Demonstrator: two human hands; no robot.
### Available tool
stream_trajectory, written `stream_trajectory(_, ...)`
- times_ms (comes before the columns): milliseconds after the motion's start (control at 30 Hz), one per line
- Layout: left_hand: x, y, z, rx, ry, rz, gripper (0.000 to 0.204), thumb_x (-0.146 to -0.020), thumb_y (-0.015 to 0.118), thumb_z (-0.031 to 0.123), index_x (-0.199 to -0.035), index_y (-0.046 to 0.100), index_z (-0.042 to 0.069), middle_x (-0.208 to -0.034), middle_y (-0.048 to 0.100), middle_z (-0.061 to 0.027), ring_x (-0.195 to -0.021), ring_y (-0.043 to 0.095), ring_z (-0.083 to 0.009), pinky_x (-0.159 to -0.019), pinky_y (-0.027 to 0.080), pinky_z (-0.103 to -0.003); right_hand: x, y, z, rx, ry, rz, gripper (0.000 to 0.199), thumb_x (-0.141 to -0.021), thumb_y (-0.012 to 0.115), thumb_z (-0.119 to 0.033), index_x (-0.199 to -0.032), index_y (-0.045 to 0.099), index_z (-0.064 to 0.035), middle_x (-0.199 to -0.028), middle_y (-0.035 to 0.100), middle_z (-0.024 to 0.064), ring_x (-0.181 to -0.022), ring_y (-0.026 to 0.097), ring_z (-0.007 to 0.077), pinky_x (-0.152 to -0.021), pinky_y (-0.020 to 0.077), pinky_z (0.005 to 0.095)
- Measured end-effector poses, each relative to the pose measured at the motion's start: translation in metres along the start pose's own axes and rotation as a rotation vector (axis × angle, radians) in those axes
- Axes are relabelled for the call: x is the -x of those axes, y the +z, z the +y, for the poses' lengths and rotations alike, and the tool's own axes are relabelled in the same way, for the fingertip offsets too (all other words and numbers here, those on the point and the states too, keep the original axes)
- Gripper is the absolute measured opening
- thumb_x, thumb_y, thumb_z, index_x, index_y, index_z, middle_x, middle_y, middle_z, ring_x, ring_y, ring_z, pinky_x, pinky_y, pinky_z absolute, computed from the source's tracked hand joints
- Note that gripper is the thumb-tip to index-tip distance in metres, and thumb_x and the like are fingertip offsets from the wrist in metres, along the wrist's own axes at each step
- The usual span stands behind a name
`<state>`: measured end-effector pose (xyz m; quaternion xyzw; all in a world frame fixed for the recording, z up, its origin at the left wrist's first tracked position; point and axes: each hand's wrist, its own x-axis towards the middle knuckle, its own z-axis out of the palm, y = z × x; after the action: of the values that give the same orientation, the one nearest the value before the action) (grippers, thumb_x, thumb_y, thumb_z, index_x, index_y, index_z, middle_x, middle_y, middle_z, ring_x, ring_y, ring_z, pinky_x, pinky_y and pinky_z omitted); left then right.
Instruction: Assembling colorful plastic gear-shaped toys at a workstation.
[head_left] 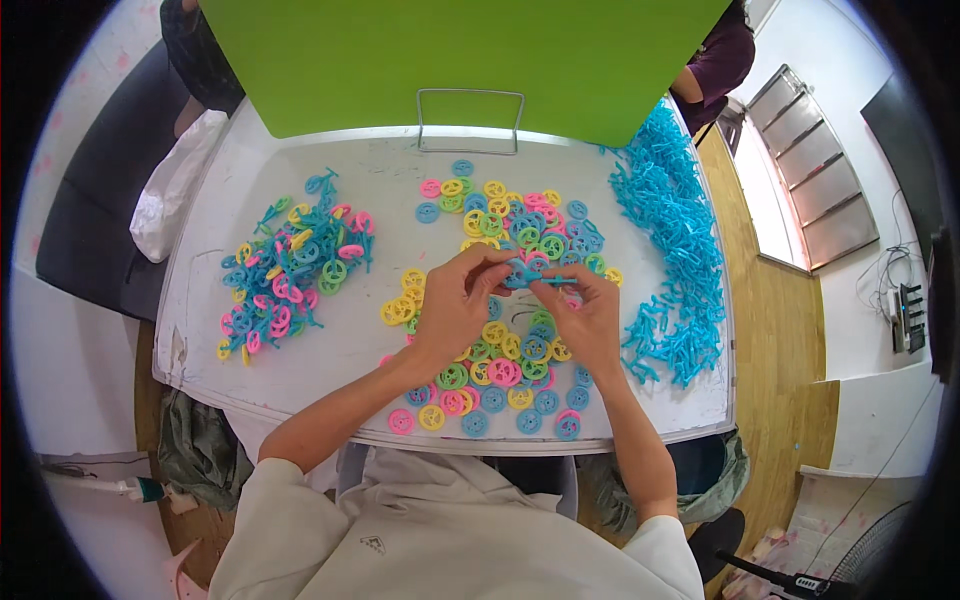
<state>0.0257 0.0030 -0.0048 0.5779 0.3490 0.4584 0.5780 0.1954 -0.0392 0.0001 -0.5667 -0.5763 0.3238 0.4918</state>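
Over the middle of the white table, my left hand [458, 305] pinches a small blue spoked plastic wheel [516, 274]. My right hand [584, 312] grips a short blue plastic stick [557, 281] between thumb and fingers, its inner end meeting the wheel. Whether the two are joined is hidden by my fingertips. Under and around both hands lie loose wheels [503, 372] in pink, yellow, green and blue. A long heap of blue sticks [672, 215] runs along the table's right side. To the left rests a pile of wheels with blue sticks on them [300, 262].
A green panel [460, 65] stands across the far side of the table [330, 385], with a wire metal frame [470, 152] at its base. Beyond it, parts of other people show at both sides. A white sack [175, 190] hangs by the left edge.
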Motion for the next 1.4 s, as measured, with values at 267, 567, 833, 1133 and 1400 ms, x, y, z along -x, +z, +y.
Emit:
stream_trajectory(267,0.004,0.008,0.0,0.128,-0.017,0.023,0.02,-0.093,0.051,-0.003,-0.11,0.06,-0.005,-0.099,0.066,-0.0121,-0.087,0.066,-0.0151,-0.08,0.056,-0.028,0.001,0.0,0.002,-0.471,0.26,-0.043,0.016,-0.087,0.068,-0.013,-0.098,0.067,-0.0015,-0.09,0.069,0.0065,-0.081,0.063,0.0096,-0.072,0.0486,0.0241)
stream_trajectory(567,0.009,0.015,0.007,0.123,0.055,0.062,0.018,-0.094,0.051,-0.001,-0.11,0.06,-0.005,-0.101,0.065,-0.0117,-0.091,0.064,-0.015,-0.083,0.055,-0.029,0.006,0.008,0.007,-0.47,0.298,0.064,0.016,-0.088,0.067,-0.014,-0.097,0.066,-0.0003,-0.089,0.068,0.0057,-0.079,0.062,0.0098,-0.072,0.0473,0.0227)
stream_trajectory(833,0.001,-0.001,0.004,0.006,-0.081,-0.037,0.016,-0.094,0.051,0.001,-0.107,0.059,-0.003,-0.1,0.064,-0.0102,-0.091,0.064,-0.0144,-0.082,0.056,-0.029,0.003,0.008,0.008,-0.101,-0.049,0.074,0.012,-0.089,0.065,-0.009,-0.095,0.064,0.0017,-0.085,0.065,0.0056,-0.079,0.06,0.0076,-0.066,0.0465,0.0221)
stream_trajectory(1133,0.006,0.006,0.005,-0.465,0.436,-0.02,0.024,-0.081,0.065,0.0,-0.105,0.061,0.003,-0.09,0.064,-0.0128,-0.084,0.065,-0.0274,-0.069,0.053,-0.032,-0.004,0.009,0.001,-0.71,0.251,0.091,0.033,-0.095,0.056,-0.012,-0.126,0.05,-0.0027,-0.098,0.066,0.0075,-0.09,0.063,0.0128,-0.081,0.0509,0.0268)
stream_trajectory(1400,0.005,-0.019,-0.007,-1.09,0.417,-0.068,0.026,-0.074,0.075,0.008,-0.096,0.062,0.005,-0.086,0.06,-0.0107,-0.071,0.057,-0.0229,-0.064,0.047,-0.037,-0.008,-0.013,-0.015,-1.14,0.383,0.07,0.035,-0.097,0.052,-0.011,-0.129,0.047,0.0004,-0.095,0.055,0.0027,-0.081,0.052,0.0093,-0.073,0.0445,0.0232)
